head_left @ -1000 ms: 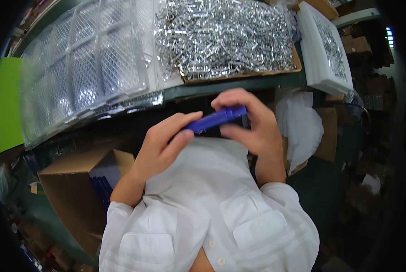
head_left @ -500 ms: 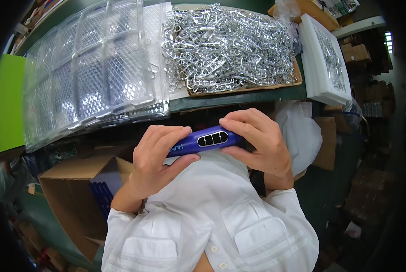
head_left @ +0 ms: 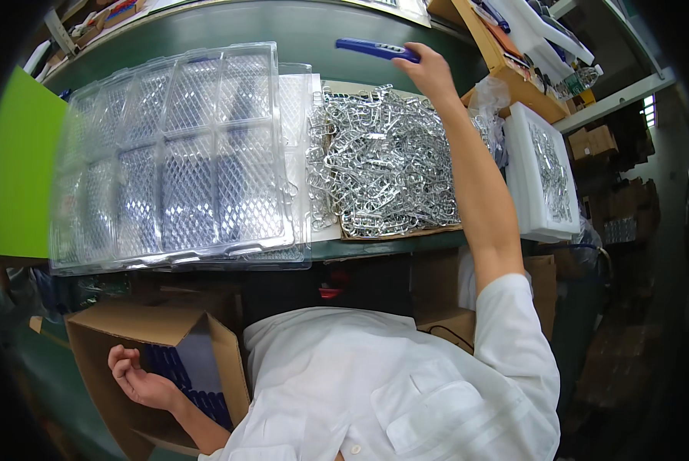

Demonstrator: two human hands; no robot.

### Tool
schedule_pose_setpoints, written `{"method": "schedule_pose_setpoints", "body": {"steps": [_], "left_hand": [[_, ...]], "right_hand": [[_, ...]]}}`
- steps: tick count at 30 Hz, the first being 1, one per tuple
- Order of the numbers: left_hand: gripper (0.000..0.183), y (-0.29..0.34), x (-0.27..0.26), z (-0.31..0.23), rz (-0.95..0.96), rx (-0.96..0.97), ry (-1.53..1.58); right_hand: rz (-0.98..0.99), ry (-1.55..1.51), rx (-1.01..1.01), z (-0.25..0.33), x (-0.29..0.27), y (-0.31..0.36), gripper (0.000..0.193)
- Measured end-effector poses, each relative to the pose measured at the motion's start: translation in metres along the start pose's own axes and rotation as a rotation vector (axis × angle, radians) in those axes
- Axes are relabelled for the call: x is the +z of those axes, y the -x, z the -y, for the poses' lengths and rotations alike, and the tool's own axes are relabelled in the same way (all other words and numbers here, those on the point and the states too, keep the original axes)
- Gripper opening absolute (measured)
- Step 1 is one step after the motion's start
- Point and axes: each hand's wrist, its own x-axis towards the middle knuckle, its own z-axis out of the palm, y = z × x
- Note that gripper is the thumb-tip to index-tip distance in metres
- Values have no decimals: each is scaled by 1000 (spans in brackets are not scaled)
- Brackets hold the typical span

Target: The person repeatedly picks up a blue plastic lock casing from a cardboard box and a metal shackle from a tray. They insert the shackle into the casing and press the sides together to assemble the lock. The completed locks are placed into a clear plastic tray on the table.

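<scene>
**Reach across a loaded green table: hazards at the far edge**

Setting: a crowded workshop, a green table (head_left: 298, 34) under shelving, cartons stacked on the floor to the right.

Item 1. Right hand (head_left: 429, 71), arm stretched fully forward over the table. Fingers pinched on one end of a slim blue plastic piece (head_left: 376, 50), which is held roughly level above the far part of the table, beyond the heap of metal clips (head_left: 386, 173). Whether the piece touches the surface cannot be told.

Item 2. Left hand (head_left: 141, 380), low at the person's side, fingers loosely curled and holding nothing, just over an open cardboard box (head_left: 141, 326) containing more blue pieces (head_left: 177, 367).

Item 3. Stack of clear plastic blister trays (head_left: 179, 165), left of the clips, its near edge overhanging the table edge.

Item 4. White foam tray (head_left: 548, 177) with more metal parts, right of the forearm.

Risks, as judged:
- The grip is at one end only; the long free end could lever out of the fingers and drop among the clips.
- The forearm passes close over the clip heap; a lowered elbow could snag the sleeve or drag clips off the cardboard sheet.
- The overhanging trays could slide off if the body leans against them.
- The reach is at full stretch, so placement is likely imprecise.
</scene>
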Motion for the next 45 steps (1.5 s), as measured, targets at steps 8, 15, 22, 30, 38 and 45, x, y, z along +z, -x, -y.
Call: {"method": "schedule_pose_setpoints", "body": {"steps": [8,15,22,30,38,45], "left_hand": [[19,78,-113,98,-320,-454,-314],[25,118,-191,224,-363,-677,-349],[37,113,-203,265,-595,-709,-383],[36,98,-191,235,181,-438,-1479],[42,117,-203,236,238,-439,-1613],[43,60,-163,215,276,-1038,-1086]], "right_hand": [[400,-97,-78,49,-6,30,25],[617,136,-116,88,9,45,28],[481,2,-276,20,7,53,21],[281,-205,-59,0,-52,64,35],[235,-484,111,89,-118,182,44],[182,-523,316,92,-140,244,30]]}}
